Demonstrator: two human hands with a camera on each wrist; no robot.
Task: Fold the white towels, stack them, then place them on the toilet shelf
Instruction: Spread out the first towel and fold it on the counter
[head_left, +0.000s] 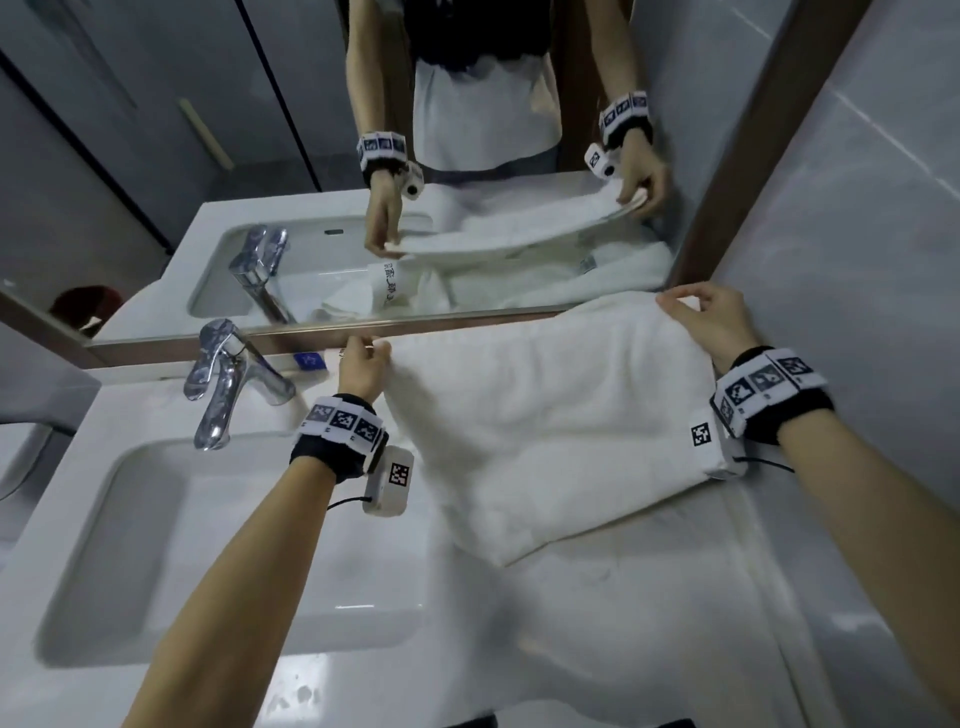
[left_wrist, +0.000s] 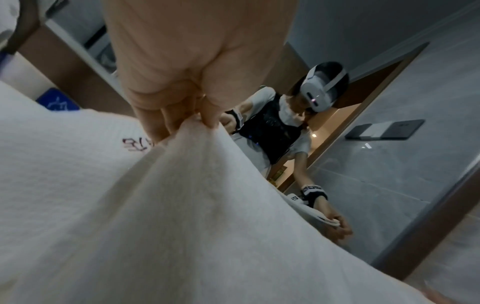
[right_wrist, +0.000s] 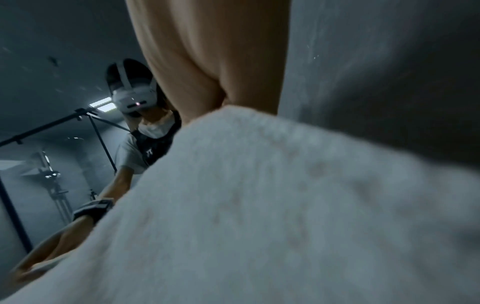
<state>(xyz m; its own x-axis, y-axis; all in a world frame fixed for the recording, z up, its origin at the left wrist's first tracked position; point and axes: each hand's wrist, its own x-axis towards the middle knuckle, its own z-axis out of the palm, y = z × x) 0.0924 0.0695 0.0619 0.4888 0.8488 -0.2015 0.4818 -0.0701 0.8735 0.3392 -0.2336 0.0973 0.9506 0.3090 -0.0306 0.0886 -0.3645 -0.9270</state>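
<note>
Both forearms reach forward over the white tabletop (head_left: 597, 649), each hand raised at the far edge of one white towel (head_left: 545, 431) just below the mirror (head_left: 467, 156). The left hand (head_left: 363, 371) has its knuckles up and its grip pinched on the towel's far left corner; the left wrist view shows fingers (left_wrist: 211, 115) and thumb pressing a peak of cloth between them. The right hand (head_left: 714, 322) holds the far right corner, its grip pinched on the cloth's edge with the fingers curled over it (from the right wrist camera only the heel of the palm and a blurred mass of towel show, so the fingertips themselves cannot be made out there). The towel hangs sloping from the two hands down to the tabletop right of the sink (head_left: 130, 551), its near edge resting on the surface.

More white cloth lies under the lifted towel, near the wall; how many pieces it makes cannot be told. Its embroidered lettering (left_wrist: 137, 144) is too blurred to read. A small blue packet (head_left: 310, 360) is partly hidden behind the left hand.

Counted: two hands, one held towel, one chrome faucet (head_left: 228, 379), one sink, two patterned wristbands (head_left: 340, 423).
</note>
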